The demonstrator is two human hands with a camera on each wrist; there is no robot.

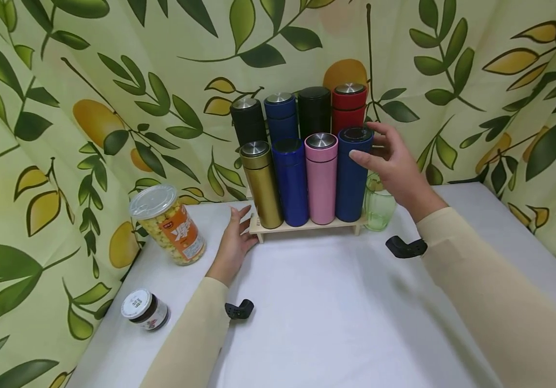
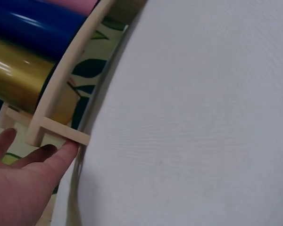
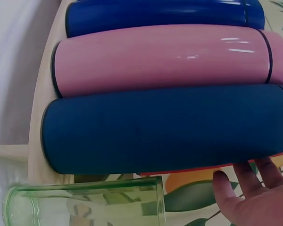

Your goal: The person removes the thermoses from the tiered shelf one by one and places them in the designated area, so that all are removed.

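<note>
Yellow snacks (image 1: pixel 160 229) fill the jar (image 1: pixel 179 229); flasks (image 1: pixel 321 183) stand capped.

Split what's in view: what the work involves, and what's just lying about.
Likely part of the work:
wooden rack, its left end touched by the left hand
matte dark-blue flask, right hand at its top
gold flask, glossy blue flask, pink flask in front; red flask, blue flask, two black flasks behind

Probably just lying about:
snack tub
white-lidded jar
green cup
</note>
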